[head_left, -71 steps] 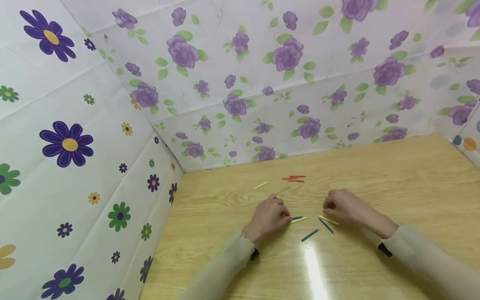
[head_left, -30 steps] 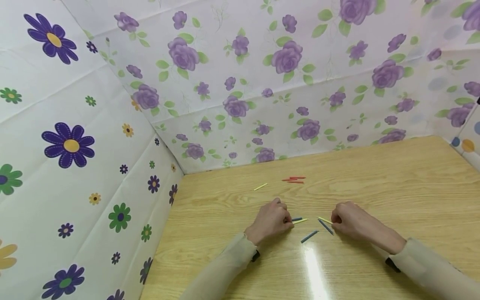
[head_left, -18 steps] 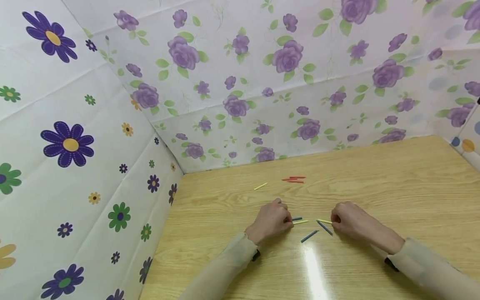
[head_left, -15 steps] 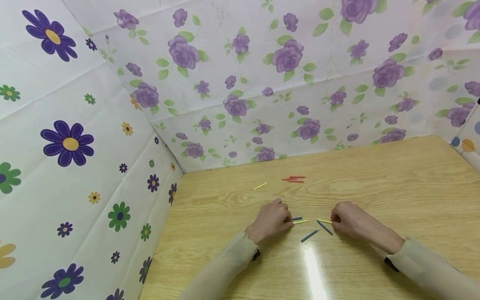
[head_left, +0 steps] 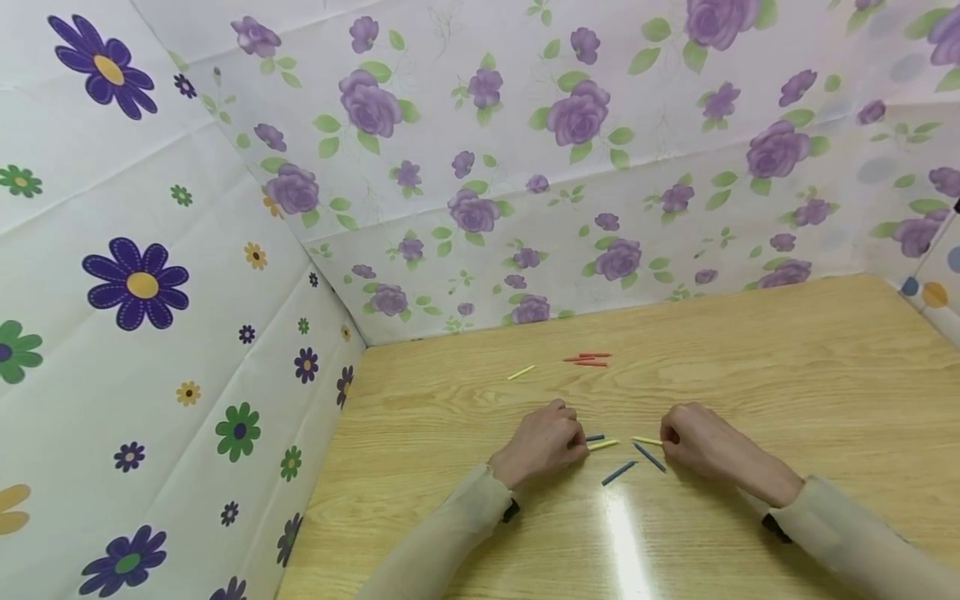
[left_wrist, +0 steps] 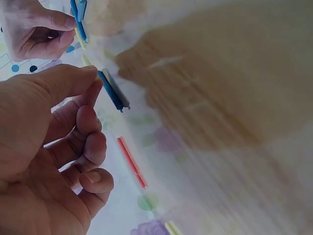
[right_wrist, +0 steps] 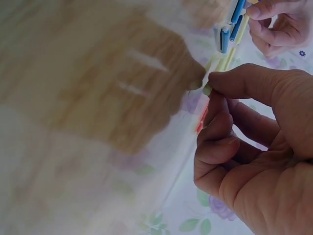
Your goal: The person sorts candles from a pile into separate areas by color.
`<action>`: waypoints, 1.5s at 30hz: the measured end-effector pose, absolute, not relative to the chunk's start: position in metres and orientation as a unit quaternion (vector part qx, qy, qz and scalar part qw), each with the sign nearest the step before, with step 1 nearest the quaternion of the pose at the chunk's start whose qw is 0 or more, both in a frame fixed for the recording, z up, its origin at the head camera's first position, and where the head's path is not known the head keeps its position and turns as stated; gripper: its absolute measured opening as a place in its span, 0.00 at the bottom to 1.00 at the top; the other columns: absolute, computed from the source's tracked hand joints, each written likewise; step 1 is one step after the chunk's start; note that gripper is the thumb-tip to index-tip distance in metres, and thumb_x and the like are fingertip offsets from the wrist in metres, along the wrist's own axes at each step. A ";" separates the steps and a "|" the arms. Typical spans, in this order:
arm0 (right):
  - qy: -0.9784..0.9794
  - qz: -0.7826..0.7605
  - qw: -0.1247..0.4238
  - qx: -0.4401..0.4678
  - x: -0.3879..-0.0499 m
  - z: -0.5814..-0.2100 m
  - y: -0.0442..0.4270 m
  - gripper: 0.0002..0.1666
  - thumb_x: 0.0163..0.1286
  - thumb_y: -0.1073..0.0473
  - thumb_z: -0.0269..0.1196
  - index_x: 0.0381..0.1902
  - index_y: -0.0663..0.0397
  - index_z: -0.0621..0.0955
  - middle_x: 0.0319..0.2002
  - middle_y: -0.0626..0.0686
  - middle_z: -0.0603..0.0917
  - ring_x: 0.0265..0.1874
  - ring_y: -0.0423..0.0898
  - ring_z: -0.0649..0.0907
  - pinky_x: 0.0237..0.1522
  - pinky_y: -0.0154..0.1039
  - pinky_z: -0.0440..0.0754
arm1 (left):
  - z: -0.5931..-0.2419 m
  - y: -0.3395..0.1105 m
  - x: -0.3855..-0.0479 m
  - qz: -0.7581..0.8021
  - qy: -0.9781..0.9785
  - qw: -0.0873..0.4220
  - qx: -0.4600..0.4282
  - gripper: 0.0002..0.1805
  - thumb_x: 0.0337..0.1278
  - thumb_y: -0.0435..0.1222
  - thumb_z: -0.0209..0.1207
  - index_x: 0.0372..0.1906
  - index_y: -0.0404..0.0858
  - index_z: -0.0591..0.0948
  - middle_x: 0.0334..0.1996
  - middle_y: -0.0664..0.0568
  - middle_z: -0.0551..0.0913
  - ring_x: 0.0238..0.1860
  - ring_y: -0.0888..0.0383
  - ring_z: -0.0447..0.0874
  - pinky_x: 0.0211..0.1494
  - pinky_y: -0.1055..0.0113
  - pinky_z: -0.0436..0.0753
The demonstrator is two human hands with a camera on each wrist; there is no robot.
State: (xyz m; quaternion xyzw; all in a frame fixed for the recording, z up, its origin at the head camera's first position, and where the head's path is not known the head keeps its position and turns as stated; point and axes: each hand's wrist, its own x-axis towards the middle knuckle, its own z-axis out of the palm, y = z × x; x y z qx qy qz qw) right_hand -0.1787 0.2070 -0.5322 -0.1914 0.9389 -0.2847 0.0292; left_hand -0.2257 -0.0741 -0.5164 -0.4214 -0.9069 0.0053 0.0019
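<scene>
In the head view my left hand (head_left: 542, 446) pinches one end of a yellow crayon (head_left: 603, 445) between thumb and index finger. A blue crayon (head_left: 595, 437) lies just beyond it, partly hidden by the fingers. Facing it, my right hand (head_left: 708, 446) pinches the outer end of another yellow crayon (head_left: 647, 440), whose free end points left. Just below that one lies a second blue crayon (head_left: 649, 457), slanted. Nearer to me is a third blue crayon (head_left: 618, 472). The right wrist view shows the yellow crayon's end (right_wrist: 207, 89) at the fingertips.
Farther back, several red crayons (head_left: 589, 359) lie in a small group, with a single yellow crayon (head_left: 521, 372) left of them. The wooden table (head_left: 787, 350) meets flowered cloth walls (head_left: 480, 175) at the back and left.
My right hand has come down to the right-hand yellow crayon and gripped its end. That crayon has turned flatter and now sits slightly apart from the blue one. My left hand has barely moved.
</scene>
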 end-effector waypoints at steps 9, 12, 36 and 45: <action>0.938 -0.288 0.026 -0.192 -0.182 -0.530 0.207 0.14 0.64 0.72 0.65 0.24 0.49 0.86 0.24 0.43 0.83 0.23 0.37 0.72 0.28 0.31 0.69 | -0.510 -0.083 -0.230 -0.012 -0.907 -0.003 -0.421 0.08 0.75 0.45 0.68 0.40 0.50 0.94 0.39 0.62 0.89 0.43 0.65 0.80 0.41 0.82 0.76; 0.936 -0.291 0.026 -0.195 -0.186 -0.529 0.204 0.13 0.65 0.71 0.66 0.24 0.49 0.86 0.24 0.43 0.83 0.24 0.37 0.72 0.28 0.31 0.70 | -0.509 -0.087 -0.232 -0.027 -0.911 -0.008 -0.411 0.08 0.75 0.43 0.67 0.41 0.49 0.94 0.40 0.61 0.90 0.43 0.64 0.80 0.41 0.80 0.76; 0.923 -0.291 0.028 -0.248 -0.229 -0.514 0.173 0.12 0.69 0.70 0.68 0.27 0.51 0.88 0.26 0.44 0.83 0.26 0.37 0.73 0.30 0.30 0.71 | -0.512 -0.127 -0.252 -0.089 -0.938 -0.025 -0.334 0.08 0.76 0.43 0.67 0.42 0.46 0.93 0.38 0.58 0.88 0.40 0.65 0.73 0.39 0.78 0.76; 0.920 -0.283 0.019 -0.269 -0.243 -0.511 0.160 0.16 0.68 0.72 0.66 0.23 0.49 0.86 0.22 0.43 0.79 0.23 0.37 0.69 0.29 0.30 0.66 | -0.514 -0.142 -0.259 -0.115 -0.941 -0.021 -0.316 0.08 0.75 0.40 0.66 0.42 0.45 0.93 0.40 0.56 0.90 0.44 0.62 0.78 0.44 0.74 0.82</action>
